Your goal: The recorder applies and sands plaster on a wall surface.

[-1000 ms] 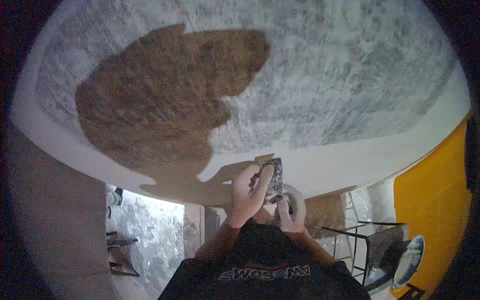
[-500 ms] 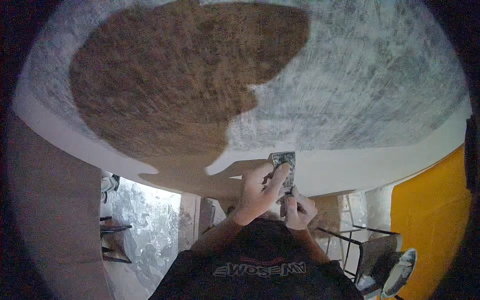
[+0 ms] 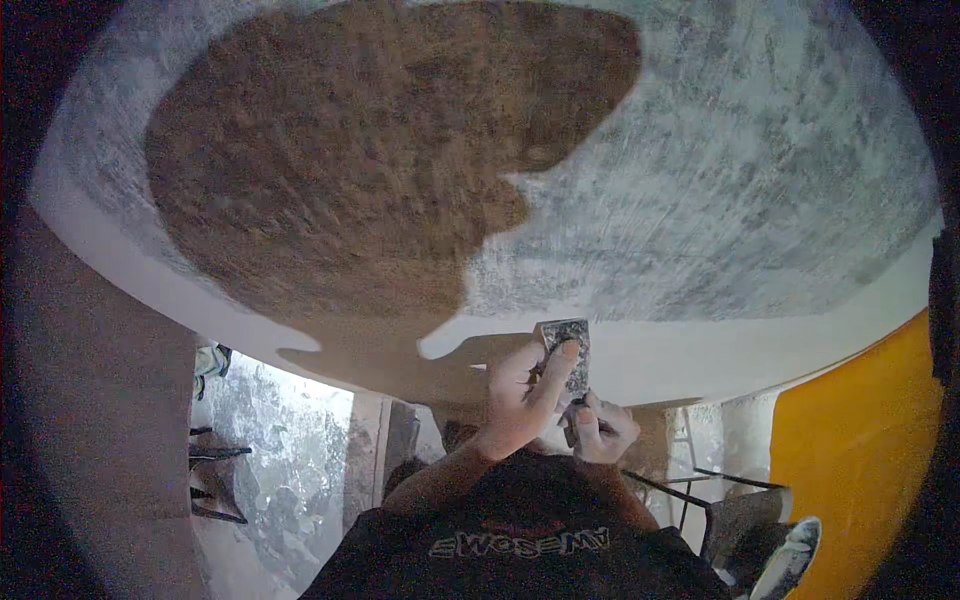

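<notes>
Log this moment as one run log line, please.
left hand fingers pressing putty knife blade | right hand gripping its handle | blade against white wall band

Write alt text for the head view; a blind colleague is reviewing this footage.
Two bare hands hold a flat scraper blade against a white band of wall: the left hand presses its face, the right hand grips the handle below. Above spreads a rough grey surface with a large brown patch.

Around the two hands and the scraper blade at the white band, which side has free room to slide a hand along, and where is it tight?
Free: the white band right of the scraper blade, up to the yellow panel. Tight: left hand and right hand bunch together on the blade, shadow just left.
</notes>
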`<act>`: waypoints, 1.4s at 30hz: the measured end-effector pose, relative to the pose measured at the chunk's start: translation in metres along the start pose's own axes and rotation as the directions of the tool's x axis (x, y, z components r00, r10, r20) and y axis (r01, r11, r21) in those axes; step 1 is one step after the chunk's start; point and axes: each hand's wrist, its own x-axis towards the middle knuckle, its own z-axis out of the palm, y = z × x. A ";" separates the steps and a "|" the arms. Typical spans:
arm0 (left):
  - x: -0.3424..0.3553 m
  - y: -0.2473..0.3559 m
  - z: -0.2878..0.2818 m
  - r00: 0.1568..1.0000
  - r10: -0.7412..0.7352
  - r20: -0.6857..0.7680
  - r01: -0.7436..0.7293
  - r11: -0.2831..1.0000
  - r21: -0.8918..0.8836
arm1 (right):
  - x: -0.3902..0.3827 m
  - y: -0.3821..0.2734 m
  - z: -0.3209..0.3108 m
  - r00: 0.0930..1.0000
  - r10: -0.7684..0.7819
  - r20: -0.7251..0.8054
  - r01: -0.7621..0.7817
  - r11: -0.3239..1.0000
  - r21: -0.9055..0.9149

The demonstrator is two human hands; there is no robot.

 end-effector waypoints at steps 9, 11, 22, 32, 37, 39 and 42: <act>0.000 -0.004 0.002 1.000 -0.002 -0.022 0.003 0.999 0.041 | 0.005 0.013 -0.014 0.994 -0.053 0.098 0.050 0.998 0.040; 0.008 0.015 0.004 1.000 -0.020 -0.001 0.020 1.000 -0.005 | 0.015 -0.008 -0.006 0.999 0.048 -0.019 -0.050 0.993 -0.105; 0.017 0.027 0.004 1.000 -0.025 0.005 0.025 0.992 -0.120 | 0.021 -0.012 -0.004 0.994 0.073 -0.085 -0.085 0.984 -0.155; 0.009 0.029 0.007 0.993 -0.118 0.014 0.119 0.980 -0.160 | 0.020 -0.024 -0.017 0.989 0.143 0.033 -0.134 0.973 -0.186; 0.010 0.020 0.002 0.999 -0.045 0.030 0.045 0.999 0.002 | 0.030 -0.015 -0.017 0.968 0.210 0.140 -0.192 0.973 -0.129; 0.019 0.032 0.002 0.999 0.031 0.023 -0.032 0.999 0.034 | 0.027 -0.016 -0.016 0.966 0.244 0.090 -0.229 0.962 -0.148; 0.012 0.029 0.002 0.997 -0.075 0.009 0.075 0.996 -0.037 | 0.022 -0.018 -0.013 0.971 0.229 0.064 -0.218 0.965 -0.146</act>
